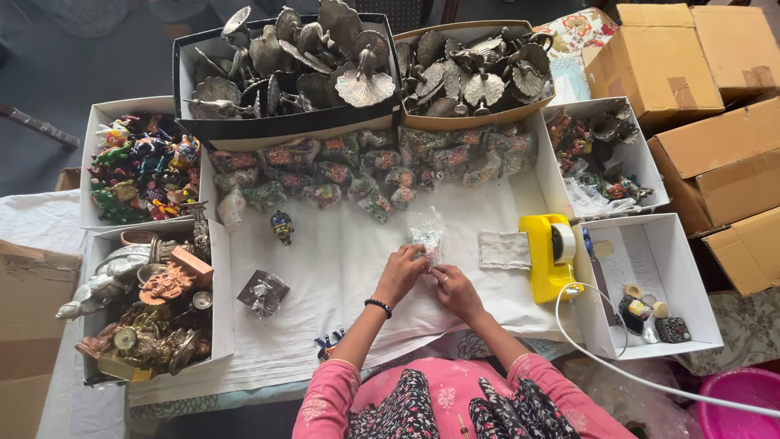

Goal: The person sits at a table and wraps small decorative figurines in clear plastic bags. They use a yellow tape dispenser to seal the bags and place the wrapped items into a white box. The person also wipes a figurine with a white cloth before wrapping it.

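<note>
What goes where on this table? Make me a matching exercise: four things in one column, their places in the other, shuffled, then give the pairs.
Things:
1. yellow tape dispenser
2. clear plastic bag
3. pink tub
4. metal leaf-shaped dishes

Places:
A. in the black box at the far side of the table
B. held between the hands, left hand and right hand
C. on the white cloth, right of the hands
D. at the bottom right corner, off the table

Pairs: 1-C, 2-B, 3-D, 4-A
</note>
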